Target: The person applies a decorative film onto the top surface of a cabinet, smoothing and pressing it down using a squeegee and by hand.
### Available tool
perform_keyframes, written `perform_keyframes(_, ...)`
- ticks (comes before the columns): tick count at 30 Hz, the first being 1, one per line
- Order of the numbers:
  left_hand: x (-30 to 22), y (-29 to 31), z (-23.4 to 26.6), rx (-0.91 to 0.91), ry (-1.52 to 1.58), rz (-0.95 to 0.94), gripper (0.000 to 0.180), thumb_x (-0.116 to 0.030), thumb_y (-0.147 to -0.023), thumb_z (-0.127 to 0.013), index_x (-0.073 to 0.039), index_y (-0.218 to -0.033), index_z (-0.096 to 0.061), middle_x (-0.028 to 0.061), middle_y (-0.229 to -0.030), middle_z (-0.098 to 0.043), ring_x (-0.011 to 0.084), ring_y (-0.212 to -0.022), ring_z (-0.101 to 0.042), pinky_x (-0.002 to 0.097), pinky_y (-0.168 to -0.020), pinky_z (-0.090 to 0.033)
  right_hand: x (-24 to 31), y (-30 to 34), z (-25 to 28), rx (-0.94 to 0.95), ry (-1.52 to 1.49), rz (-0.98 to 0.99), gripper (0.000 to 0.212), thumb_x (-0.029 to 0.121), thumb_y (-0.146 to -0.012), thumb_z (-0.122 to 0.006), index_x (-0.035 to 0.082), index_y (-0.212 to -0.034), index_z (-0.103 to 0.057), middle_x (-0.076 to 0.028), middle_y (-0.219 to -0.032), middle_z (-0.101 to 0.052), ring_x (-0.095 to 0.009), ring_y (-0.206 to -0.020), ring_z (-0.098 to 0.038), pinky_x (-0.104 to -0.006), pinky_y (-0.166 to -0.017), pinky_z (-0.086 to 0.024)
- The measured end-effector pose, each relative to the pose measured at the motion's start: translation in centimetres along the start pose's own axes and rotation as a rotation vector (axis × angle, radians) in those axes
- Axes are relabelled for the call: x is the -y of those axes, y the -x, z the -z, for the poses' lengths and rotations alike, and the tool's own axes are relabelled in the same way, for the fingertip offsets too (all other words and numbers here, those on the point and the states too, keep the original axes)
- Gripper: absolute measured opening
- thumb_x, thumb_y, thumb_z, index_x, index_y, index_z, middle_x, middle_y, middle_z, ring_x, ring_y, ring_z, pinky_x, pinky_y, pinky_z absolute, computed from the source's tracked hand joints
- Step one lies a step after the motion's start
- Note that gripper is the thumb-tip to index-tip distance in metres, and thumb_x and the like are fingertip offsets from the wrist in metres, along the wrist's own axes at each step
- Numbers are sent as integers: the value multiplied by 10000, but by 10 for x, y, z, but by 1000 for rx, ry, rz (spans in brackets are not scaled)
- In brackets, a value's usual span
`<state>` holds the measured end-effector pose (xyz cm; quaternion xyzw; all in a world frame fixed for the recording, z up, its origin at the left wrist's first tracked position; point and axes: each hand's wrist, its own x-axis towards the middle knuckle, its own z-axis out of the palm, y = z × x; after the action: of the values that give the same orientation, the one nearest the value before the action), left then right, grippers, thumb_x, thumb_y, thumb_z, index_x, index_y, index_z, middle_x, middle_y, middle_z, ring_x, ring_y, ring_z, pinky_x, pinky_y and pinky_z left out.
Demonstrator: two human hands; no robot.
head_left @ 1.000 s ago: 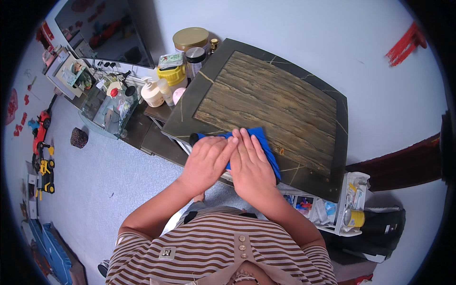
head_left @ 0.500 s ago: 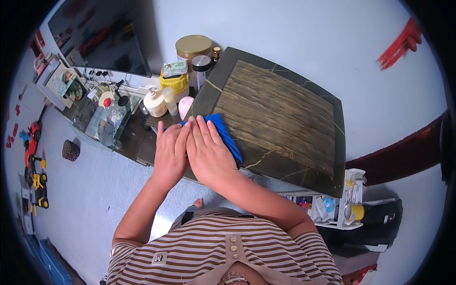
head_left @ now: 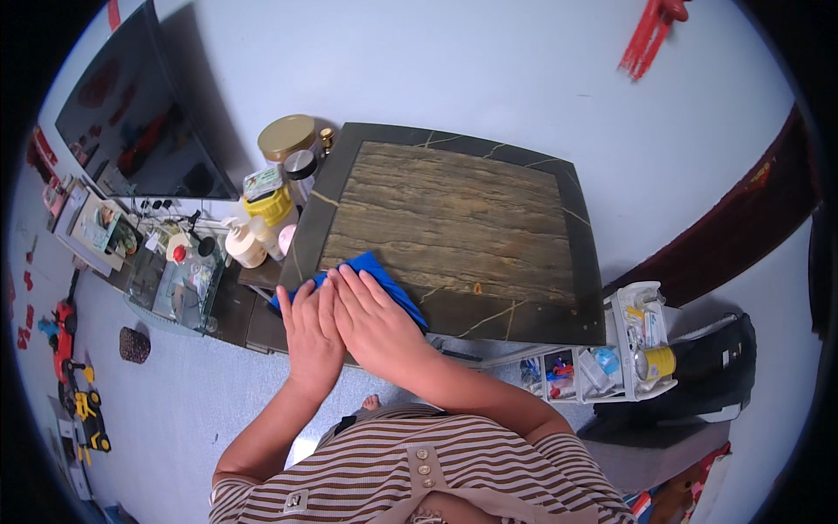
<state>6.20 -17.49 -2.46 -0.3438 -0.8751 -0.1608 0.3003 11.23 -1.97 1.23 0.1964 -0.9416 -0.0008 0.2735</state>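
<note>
Head view is showing both hands lying on a blue cloth (head_left: 367,260), which is resting at the near-left corner of a dark surface (head_left: 559,330). The left hand (head_left: 312,339) is lying at the outer end, with only a sliver of cloth showing past its fingers; the right hand (head_left: 380,332) is covering the middle, with more cloth showing beyond its fingertips and along its right side. The 2 hands are touching side by side, both flat and extended, fingers pointing away from the body. Neither is visibly gripping; whether any finger is tucked under the cloth, I cannot tell. The cloth's visible right edge is slanting from far left to near right; its long axis is hiding under the palms. A brown grained panel (head_left: 454,218) is stretching away to the right, while a pump bottle (head_left: 244,247) is standing beyond the surface's left edge.
</note>
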Motion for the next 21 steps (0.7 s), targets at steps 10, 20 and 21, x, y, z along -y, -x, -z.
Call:
perform_keyframes(10,-96,-25,-12,-36,152,-254,586,-101,-894,-640,80,-1441,-527,191,-1230,-626,365,-1229,-592,574,-1187,-380,-51,85,55,45,26,-85,536,186,-939,-542,-114,-1382,-575,-244,-1486,-580,-362,-1477,-477,-474,-1263,-320)
perform_keyframes(20,-177,-44,-22,-24,220,-409,585,-140,-817,-643,83,-1355,-582,183,-1206,-634,342,-1159,-617,522,-1129,-459,-87,155,92,-17,47,-249,448,190,-965,-579,-87,-1312,-639,-199,-1406,-658,-309,-1387,-583,-442,-1219,-396)
perform_keyframes(21,-185,-46,-22,-18,229,-428,588,-144,-816,-639,83,-1355,-582,185,-1209,-634,342,-1156,-619,519,-1126,-460,-90,160,96,-25,32,-269,433,175,-964,-581,-86,-1304,-642,-197,-1404,-661,-308,-1371,-599,-441,-1207,-410)
